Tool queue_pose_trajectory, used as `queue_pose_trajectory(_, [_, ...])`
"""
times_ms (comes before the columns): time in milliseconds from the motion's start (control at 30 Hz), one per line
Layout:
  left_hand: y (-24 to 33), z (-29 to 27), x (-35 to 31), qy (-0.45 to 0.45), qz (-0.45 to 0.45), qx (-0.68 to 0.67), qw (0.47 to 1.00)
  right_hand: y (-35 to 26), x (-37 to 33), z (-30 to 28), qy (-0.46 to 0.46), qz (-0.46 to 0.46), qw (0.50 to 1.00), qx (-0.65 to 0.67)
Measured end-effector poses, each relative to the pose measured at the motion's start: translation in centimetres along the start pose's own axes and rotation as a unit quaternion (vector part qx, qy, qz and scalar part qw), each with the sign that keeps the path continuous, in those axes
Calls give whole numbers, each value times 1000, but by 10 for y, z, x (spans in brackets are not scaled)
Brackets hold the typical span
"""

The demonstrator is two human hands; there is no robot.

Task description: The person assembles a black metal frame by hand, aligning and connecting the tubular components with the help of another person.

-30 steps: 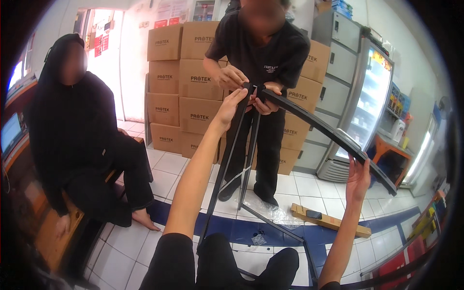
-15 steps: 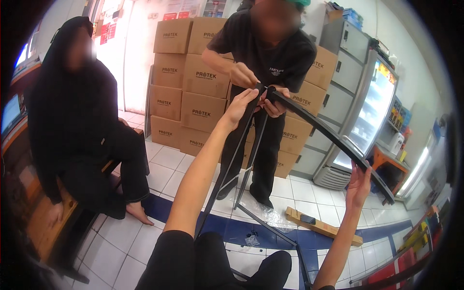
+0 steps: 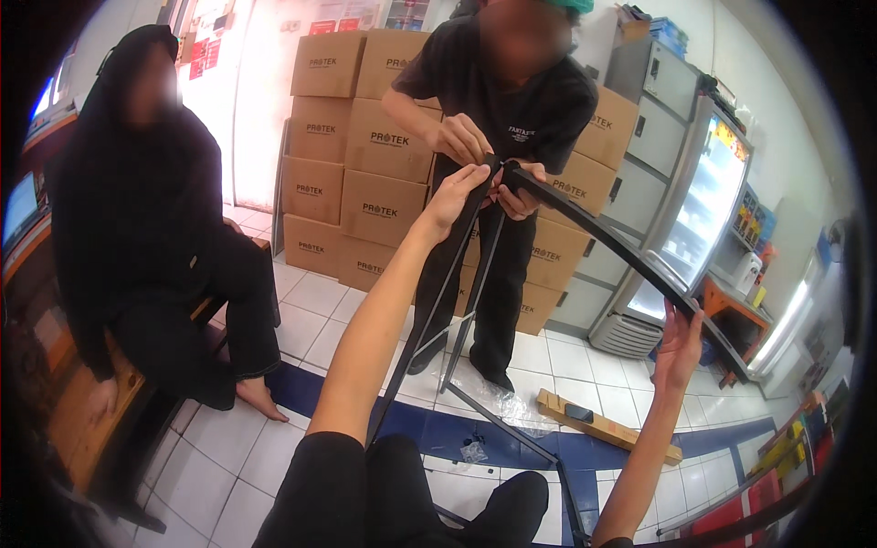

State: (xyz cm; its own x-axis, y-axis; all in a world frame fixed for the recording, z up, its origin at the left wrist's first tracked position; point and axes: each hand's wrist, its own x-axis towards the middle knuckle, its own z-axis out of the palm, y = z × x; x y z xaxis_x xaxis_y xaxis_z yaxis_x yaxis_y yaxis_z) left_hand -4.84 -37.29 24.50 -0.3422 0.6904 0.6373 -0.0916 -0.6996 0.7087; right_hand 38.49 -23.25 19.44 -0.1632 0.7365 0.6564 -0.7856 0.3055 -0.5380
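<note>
My left hand [image 3: 448, 203] is wrapped round the top of an upright black metal bar [image 3: 395, 376], part of a thin frame standing before me. My right hand [image 3: 678, 347] holds a second black bar [image 3: 607, 233] from below, near its lower end. That bar slants down to the right from the top of the upright one. A person opposite me works where the two bar ends meet: one hand [image 3: 460, 139] pinches at the top of the upright bar, the other hand [image 3: 519, 199] grips the slanting bar's upper end. What those pinching fingers hold is too small to make out.
Thin dark frame bars [image 3: 502, 422] run low between us. On the tiles lie clear plastic wrap [image 3: 501, 402], a small plastic bag [image 3: 473, 451] and a long cardboard box [image 3: 630, 437] with a dark phone [image 3: 579, 413] on it. Stacked cartons [image 3: 384, 205] stand behind; another person [image 3: 155, 228] sits at left.
</note>
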Motion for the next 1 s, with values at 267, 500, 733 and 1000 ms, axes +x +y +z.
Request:
queue_pose_trajectory(267, [0,-3,0,2,-9,7,1000,-4,1,3,-4,-3,1000,-17])
queue_pose_trajectory(500, [0,-7,2,-16,-11,30,999,-6,2,8,5,-10,1000,16])
queue_pose_trajectory(733, [-5,-13,5,-17,-8,28,999,-2,3,7,4,-12,1000,-25])
queue_pose_trajectory(1000, [-3,-10,3,-30,1,12,999,-5,4,8,12,-22,999,-25])
